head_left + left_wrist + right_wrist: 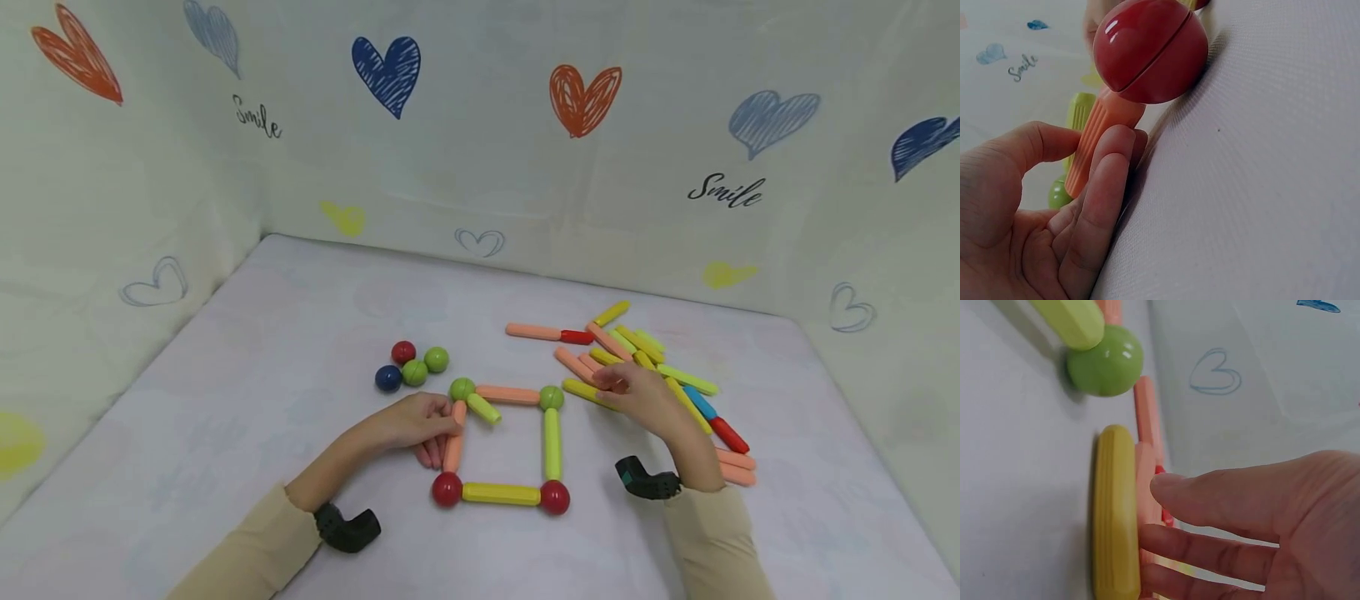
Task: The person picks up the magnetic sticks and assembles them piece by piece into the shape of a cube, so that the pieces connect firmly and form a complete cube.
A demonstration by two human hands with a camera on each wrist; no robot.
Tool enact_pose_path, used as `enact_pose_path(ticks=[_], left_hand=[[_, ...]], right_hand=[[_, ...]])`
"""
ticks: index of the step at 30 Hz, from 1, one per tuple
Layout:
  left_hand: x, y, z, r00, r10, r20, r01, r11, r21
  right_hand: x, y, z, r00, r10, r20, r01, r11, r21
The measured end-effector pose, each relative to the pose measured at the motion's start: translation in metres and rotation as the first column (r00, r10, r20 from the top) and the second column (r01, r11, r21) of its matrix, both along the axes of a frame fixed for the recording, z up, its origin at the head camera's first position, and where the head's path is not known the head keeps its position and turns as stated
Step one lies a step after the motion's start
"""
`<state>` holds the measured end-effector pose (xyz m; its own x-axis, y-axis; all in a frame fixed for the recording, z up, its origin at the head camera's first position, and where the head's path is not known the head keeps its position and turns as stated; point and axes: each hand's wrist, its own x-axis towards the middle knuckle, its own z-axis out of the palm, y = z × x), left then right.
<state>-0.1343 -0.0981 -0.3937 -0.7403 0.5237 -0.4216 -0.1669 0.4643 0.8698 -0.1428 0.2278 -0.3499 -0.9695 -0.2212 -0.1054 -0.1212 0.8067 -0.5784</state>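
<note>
A square frame of sticks and balls lies on the table. My left hand [415, 423] pinches its left side, a salmon stick [1093, 140], between thumb and fingers; a red ball [1150, 50] sits at that stick's near end and a green ball [462, 388] at the far end. From that green ball a short-looking lime stick [483, 408] angles out over the inside of the square. My right hand [647, 402] is at the loose sticks, its thumb and fingers apart, fingertips right beside a yellow stick [1115, 512] and a salmon stick [1145, 487].
Loose balls in red, green and dark blue [388, 378] sit beyond my left hand. Several sticks are heaped on the right, with a blue stick [700, 402] and a red stick [729, 434] end to end. A patterned cloth wall [480, 158] rises behind the table [315, 317].
</note>
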Motion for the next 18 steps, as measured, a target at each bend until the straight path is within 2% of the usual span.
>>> enact_pose_path(ticks=[8, 13, 18], left_hand=[[0.001, -0.002, 0.002, 1.0, 0.005, 0.008, -0.005, 1.0, 0.018], [0.001, -0.002, 0.002, 1.0, 0.001, 0.01, -0.001, 1.0, 0.016], [0.0, -0.002, 0.0, 1.0, -0.003, 0.012, 0.003, 1.0, 0.027]], right_hand=[[-0.005, -0.004, -0.012, 0.994, -0.067, 0.088, 0.057, 0.992, 0.112], [-0.007, -0.008, -0.016, 0.992, -0.081, 0.092, 0.064, 0.982, 0.178], [-0.007, -0.009, -0.018, 0.994, -0.073, 0.075, 0.056, 0.978, 0.202]])
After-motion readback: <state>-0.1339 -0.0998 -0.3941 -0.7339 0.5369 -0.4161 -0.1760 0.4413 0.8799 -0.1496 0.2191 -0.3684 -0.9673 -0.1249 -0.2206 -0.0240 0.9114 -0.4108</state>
